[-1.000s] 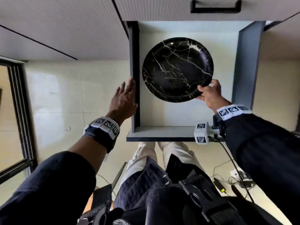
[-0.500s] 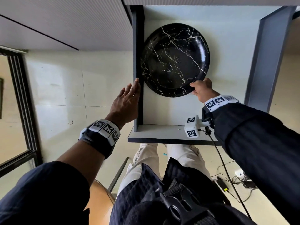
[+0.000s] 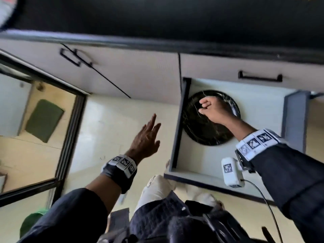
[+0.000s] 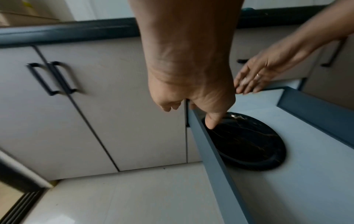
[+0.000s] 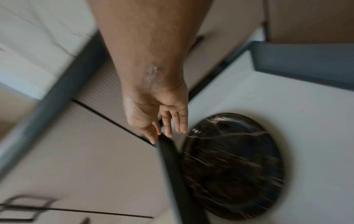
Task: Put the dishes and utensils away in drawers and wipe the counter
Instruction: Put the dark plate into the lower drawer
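Note:
A black marble-patterned plate (image 3: 201,130) (image 4: 247,142) (image 5: 229,166) lies flat in the open drawer (image 3: 254,111) (image 4: 210,151) (image 5: 287,98), close against its dark left wall. My right hand (image 3: 204,106) (image 4: 252,77) (image 5: 166,121) hovers above the plate's far side. Its fingers are loose and hold nothing. My left hand (image 3: 147,135) (image 4: 191,91) is open with fingers spread, over the floor just left of the drawer and not touching it.
Closed beige cabinet doors with black handles (image 3: 70,57) (image 4: 51,78) fill the left. A shut drawer front with a black handle (image 3: 259,78) sits above the open drawer, under a dark countertop edge (image 3: 157,42). A dark-framed glass door (image 3: 70,128) stands at far left.
My right hand let go of the plate's rim and rose; the plate now rests in the drawer by the left wall. My left hand came off the drawer's left wall.

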Motion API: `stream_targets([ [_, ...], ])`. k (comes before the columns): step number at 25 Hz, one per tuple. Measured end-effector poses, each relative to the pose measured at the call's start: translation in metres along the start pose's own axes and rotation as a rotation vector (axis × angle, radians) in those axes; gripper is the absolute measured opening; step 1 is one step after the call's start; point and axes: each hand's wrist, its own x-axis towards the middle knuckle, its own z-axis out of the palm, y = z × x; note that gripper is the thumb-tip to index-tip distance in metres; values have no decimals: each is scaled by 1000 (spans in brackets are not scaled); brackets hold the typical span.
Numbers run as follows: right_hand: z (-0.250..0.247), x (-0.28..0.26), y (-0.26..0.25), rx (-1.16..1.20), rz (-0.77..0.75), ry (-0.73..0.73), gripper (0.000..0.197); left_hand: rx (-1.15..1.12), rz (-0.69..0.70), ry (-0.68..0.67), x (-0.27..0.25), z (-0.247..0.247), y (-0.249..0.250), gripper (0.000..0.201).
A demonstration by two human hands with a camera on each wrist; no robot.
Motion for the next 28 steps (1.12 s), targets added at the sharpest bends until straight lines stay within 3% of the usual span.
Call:
stream_targets([
  [2, -6, -4, -64, -39, -197, -7, 40, -109, -104, 30, -5, -11, -19, 74],
  [4, 3, -1, -141, -94, -355, -29, 45, -276, -203, 145, -4, -47, -64, 81],
  [8, 42, 28, -264, -309, -564, -7, 50, -591, -401, 513, 26, -149, -173, 84],
  [12, 109, 93, -392, -475, -595, -25, 60, -844, -524, 719, 53, -248, -315, 68],
  [15, 164, 140, -463, -684, -551, -15, 72, -1324, -669, 826, 62, -292, -404, 50],
  [17, 185, 152, -482, -798, -460, 40, 80, -1630, -620, 850, 69, -318, -440, 39],
  [21, 202, 158, -496, -909, -310, 52, 83, -1812, -590, 849, 89, -353, -489, 35],
  [24, 203, 157, -501, -936, -274, 21, 82, -1901, -623, 951, 97, -359, -496, 32],
  [28, 198, 153, -502, -943, -283, -27, 82, -1914, -377, 1046, 79, -379, -476, 25],
])
